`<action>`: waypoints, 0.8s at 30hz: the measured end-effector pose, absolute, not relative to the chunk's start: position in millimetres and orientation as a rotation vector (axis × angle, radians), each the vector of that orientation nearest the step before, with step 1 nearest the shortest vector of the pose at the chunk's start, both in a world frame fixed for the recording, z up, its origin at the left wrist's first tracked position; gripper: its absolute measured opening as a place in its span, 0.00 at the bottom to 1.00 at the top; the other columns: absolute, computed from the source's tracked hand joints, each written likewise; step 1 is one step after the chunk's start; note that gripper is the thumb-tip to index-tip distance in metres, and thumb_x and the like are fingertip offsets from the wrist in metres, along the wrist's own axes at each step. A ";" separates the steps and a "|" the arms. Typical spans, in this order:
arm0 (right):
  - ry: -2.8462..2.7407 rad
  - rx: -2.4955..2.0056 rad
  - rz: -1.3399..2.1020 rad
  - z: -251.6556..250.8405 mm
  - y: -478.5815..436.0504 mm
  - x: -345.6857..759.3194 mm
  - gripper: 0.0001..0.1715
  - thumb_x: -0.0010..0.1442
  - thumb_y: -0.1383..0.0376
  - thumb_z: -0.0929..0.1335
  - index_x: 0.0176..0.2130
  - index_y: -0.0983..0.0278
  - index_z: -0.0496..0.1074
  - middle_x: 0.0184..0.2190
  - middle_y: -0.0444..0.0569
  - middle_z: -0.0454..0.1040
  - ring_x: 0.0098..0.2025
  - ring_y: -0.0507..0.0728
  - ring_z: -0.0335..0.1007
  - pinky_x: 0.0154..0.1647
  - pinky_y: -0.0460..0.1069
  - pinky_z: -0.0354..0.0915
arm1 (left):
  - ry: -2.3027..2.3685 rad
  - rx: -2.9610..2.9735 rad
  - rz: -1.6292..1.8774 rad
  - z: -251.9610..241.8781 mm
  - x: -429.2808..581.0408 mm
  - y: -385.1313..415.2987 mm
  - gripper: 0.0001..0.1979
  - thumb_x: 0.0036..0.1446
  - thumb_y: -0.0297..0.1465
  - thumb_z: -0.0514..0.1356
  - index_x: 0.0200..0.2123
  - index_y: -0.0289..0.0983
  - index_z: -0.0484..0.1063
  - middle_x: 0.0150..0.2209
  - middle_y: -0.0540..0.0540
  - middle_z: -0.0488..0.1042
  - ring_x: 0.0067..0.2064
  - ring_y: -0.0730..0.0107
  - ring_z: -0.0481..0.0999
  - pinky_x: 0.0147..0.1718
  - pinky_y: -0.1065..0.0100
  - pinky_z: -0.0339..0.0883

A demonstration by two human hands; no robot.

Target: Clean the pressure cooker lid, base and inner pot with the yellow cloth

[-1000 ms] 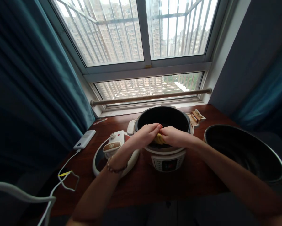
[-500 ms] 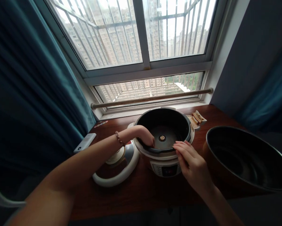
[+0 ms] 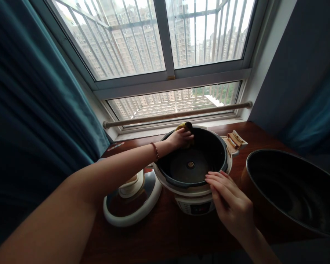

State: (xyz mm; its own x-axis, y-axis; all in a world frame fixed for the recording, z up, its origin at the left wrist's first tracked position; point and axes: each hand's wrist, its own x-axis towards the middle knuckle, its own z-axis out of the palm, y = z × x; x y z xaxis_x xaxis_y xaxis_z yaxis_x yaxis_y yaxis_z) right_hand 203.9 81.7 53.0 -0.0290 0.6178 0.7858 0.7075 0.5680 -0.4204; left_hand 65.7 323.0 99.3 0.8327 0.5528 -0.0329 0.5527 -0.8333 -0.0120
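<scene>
A white electric pressure cooker body [image 3: 193,187] stands open on the wooden table, its dark inside bare with a small round part at the centre. My left hand [image 3: 181,138] reaches across to the cooker's far rim, fingers closed on a yellow cloth [image 3: 181,127] pressed against that rim. My right hand [image 3: 228,202] rests on the near right rim with fingers stretched out flat and together, holding nothing.
The cooker's lid [image 3: 131,200] lies upside down on the table to the left. A large dark inner pot [image 3: 293,190] stands at the right. A window with a rail [image 3: 178,114] runs behind; teal curtains [image 3: 35,110] hang on both sides.
My left hand has moved with the yellow cloth from the near rim round to the far rim. My right hand let go of the cloth and settled flat on the near right rim.
</scene>
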 end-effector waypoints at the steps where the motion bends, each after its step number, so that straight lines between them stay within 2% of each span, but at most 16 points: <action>1: -1.719 -1.108 -0.100 53.0 81.8 204.0 0.19 0.56 0.77 0.63 0.46 0.63 0.69 0.44 0.50 0.73 0.50 0.56 0.68 0.56 0.57 0.62 | -0.820 -3.023 0.043 100.7 69.7 323.0 0.12 0.55 0.21 0.51 0.33 0.41 0.73 0.55 0.49 0.65 0.56 0.63 0.58 0.54 0.62 0.51; 4: -1.716 -1.112 -0.096 52.7 81.9 203.7 0.19 0.57 0.76 0.63 0.47 0.63 0.69 0.45 0.50 0.73 0.50 0.56 0.68 0.56 0.57 0.62 | -0.784 -3.083 -0.044 97.2 75.2 320.5 0.15 0.60 0.25 0.46 0.41 0.37 0.72 0.59 0.41 0.58 0.57 0.57 0.57 0.54 0.57 0.52; 8: -1.696 -1.125 -0.100 51.8 81.5 202.6 0.18 0.57 0.75 0.63 0.46 0.62 0.70 0.44 0.50 0.74 0.49 0.56 0.69 0.56 0.58 0.62 | -1.120 -3.175 0.034 78.5 75.1 317.9 0.19 0.57 0.26 0.50 0.51 0.33 0.66 0.57 0.33 0.58 0.49 0.57 0.67 0.47 0.57 0.60; 11: -1.688 -1.131 -0.099 51.9 81.0 202.2 0.17 0.57 0.75 0.63 0.46 0.62 0.70 0.44 0.49 0.74 0.49 0.56 0.69 0.56 0.58 0.62 | -1.222 -3.217 0.174 67.7 73.8 315.9 0.19 0.54 0.29 0.55 0.50 0.30 0.67 0.49 0.33 0.68 0.40 0.61 0.72 0.41 0.60 0.65; 14: -1.693 -1.127 -0.090 53.4 80.7 202.5 0.17 0.57 0.75 0.63 0.46 0.63 0.70 0.44 0.50 0.74 0.49 0.56 0.69 0.56 0.58 0.62 | -1.281 -3.253 0.321 68.6 70.9 309.9 0.16 0.53 0.32 0.58 0.45 0.32 0.70 0.41 0.39 0.73 0.39 0.64 0.72 0.41 0.60 0.66; 17: -1.696 -1.122 -0.078 54.9 80.5 202.1 0.17 0.57 0.75 0.63 0.45 0.63 0.70 0.44 0.50 0.73 0.49 0.56 0.69 0.56 0.57 0.61 | -1.282 -3.279 0.490 77.2 65.3 297.8 0.17 0.43 0.26 0.63 0.40 0.33 0.73 0.37 0.40 0.75 0.35 0.62 0.73 0.37 0.60 0.67; 19: -1.695 -1.128 -0.068 55.6 80.0 201.2 0.17 0.57 0.75 0.62 0.45 0.63 0.70 0.44 0.49 0.74 0.49 0.56 0.69 0.56 0.57 0.61 | -1.265 -3.304 0.570 83.3 60.2 287.0 0.20 0.37 0.23 0.63 0.39 0.33 0.75 0.34 0.40 0.76 0.32 0.62 0.73 0.34 0.63 0.67; 22: -1.694 -1.151 -0.058 59.1 77.9 200.5 0.15 0.58 0.73 0.62 0.43 0.62 0.71 0.43 0.49 0.74 0.48 0.56 0.70 0.56 0.56 0.61 | -1.241 -3.349 0.599 92.7 49.1 269.0 0.22 0.41 0.26 0.61 0.44 0.35 0.73 0.34 0.43 0.76 0.31 0.64 0.73 0.31 0.68 0.66; 24: -1.700 -1.189 -0.045 66.6 76.6 202.2 0.13 0.59 0.71 0.62 0.40 0.62 0.72 0.41 0.48 0.75 0.46 0.56 0.71 0.55 0.55 0.61 | -1.251 -3.340 0.400 102.1 38.0 256.3 0.20 0.47 0.29 0.59 0.46 0.36 0.71 0.36 0.43 0.76 0.33 0.66 0.74 0.32 0.70 0.66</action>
State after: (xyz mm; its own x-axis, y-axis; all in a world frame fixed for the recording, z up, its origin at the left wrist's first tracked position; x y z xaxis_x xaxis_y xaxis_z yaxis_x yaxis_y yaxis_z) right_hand 202.2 76.6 66.6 0.0042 0.6775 0.7355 0.7152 0.5121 -0.4757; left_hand 38.0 256.3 102.1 0.7454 0.5687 -0.3477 0.6650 -0.6708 0.3284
